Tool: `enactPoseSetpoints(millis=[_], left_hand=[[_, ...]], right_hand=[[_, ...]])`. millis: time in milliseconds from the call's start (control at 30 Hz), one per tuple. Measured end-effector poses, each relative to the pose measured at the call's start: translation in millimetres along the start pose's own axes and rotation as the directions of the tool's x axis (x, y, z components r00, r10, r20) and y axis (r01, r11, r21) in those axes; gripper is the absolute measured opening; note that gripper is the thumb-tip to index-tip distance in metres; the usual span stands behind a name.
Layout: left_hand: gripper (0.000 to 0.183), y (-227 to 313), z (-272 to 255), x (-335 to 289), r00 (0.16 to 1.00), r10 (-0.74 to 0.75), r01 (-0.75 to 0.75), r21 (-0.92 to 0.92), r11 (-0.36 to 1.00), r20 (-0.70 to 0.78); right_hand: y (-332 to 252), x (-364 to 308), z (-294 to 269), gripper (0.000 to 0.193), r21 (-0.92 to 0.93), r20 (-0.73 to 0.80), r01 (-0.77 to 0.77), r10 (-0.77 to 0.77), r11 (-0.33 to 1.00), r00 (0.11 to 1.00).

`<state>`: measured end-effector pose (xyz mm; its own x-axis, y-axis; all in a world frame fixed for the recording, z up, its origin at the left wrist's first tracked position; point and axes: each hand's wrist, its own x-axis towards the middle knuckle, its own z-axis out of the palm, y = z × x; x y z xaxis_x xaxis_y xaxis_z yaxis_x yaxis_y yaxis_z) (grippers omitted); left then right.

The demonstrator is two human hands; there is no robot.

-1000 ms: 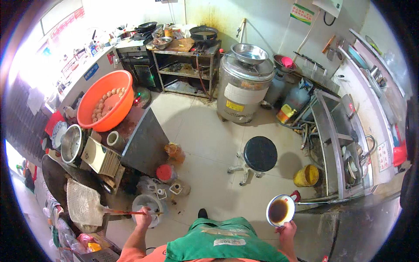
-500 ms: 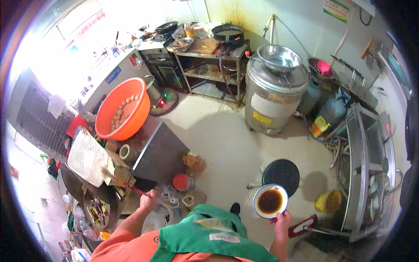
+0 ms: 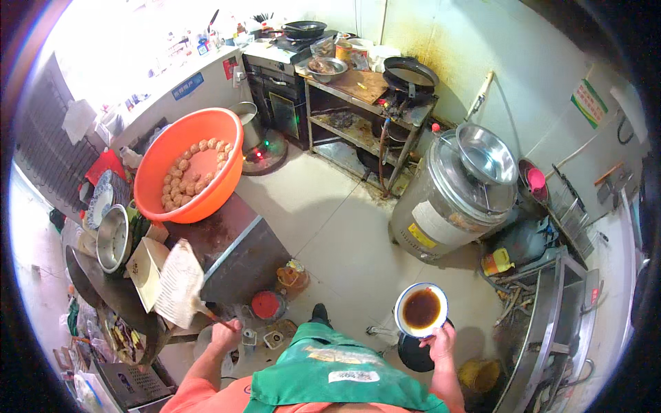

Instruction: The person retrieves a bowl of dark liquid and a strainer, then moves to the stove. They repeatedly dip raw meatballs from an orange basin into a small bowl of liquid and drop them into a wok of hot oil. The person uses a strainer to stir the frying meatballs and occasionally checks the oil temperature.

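A long-handled tool with a broad, pale, perforated head point(image 3: 180, 284) is gripped by its reddish-brown handle in my left hand point(image 3: 226, 335). Its head overlaps a cream rectangular container point(image 3: 146, 274) at the left; whether they touch I cannot tell. My right hand point(image 3: 440, 341) holds a white, blue-rimmed bowl point(image 3: 397, 318) by its near edge, with dark brown liquid point(image 3: 421, 308) inside. Beyond the tool, a large orange basin point(image 3: 147, 180) rests on a dark cabinet, and several round brownish balls point(image 3: 180, 182) lie in it.
A big steel drum cooker point(image 3: 406, 230) with a metal basin point(image 3: 499, 160) on top stands at right. At the back are a stove point(image 3: 279, 96) and a metal shelf point(image 3: 344, 127). Jars point(image 3: 266, 305) stand by my feet, and a black round stool point(image 3: 415, 356) is below the bowl.
My view has turned and moved forward, bringing the orange basin and drum closer. The perforated head has turned and lowered. Both hands keep their hold, and the bowl stays level.
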<state>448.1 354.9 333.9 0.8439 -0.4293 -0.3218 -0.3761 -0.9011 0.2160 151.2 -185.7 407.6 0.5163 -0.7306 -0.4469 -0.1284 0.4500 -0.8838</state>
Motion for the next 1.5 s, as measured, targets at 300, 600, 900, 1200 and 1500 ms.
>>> enactPoseSetpoints(millis=[300, 600, 900, 1200, 1500], left_hand=[[0.033, 54.7, -17.4, 125.7, 0.995, 0.099, -0.101, -0.104, 0.989, -0.026], [0.039, 82.5, -86.5, 161.0, 0.991, -0.096, 0.082, -0.146, 0.986, -0.097], [0.033, 116.0, -71.7, 179.6, 0.973, -0.17, 0.156, -0.097, 0.983, -0.154], [0.026, 115.9, -41.7, 271.5, 0.973, -0.07, 0.027, -0.191, 0.981, -0.221], [0.043, 123.0, -34.5, 327.3, 0.984, -0.035, -0.023, -0.318, 0.948, -0.176]], right_hand=[[-37.3, 94.0, 73.6, 0.029, 0.034, 0.032, -0.066, 0.065, 0.997, 0.997], [-57.6, 246.5, 135.7, 0.028, 0.02, 0.215, -0.036, 0.031, 0.999, 0.976], [-112.6, 370.9, 216.2, 0.032, -0.012, 0.268, 0.025, -0.021, 1.0, 0.963], [-186.9, 434.2, 298.9, 0.022, -0.02, 0.281, 0.003, 0.003, 1.0, 0.96], [-213.2, 522.9, 378.2, 0.023, 0.031, 0.24, 0.001, -0.008, 1.0, 0.971]])
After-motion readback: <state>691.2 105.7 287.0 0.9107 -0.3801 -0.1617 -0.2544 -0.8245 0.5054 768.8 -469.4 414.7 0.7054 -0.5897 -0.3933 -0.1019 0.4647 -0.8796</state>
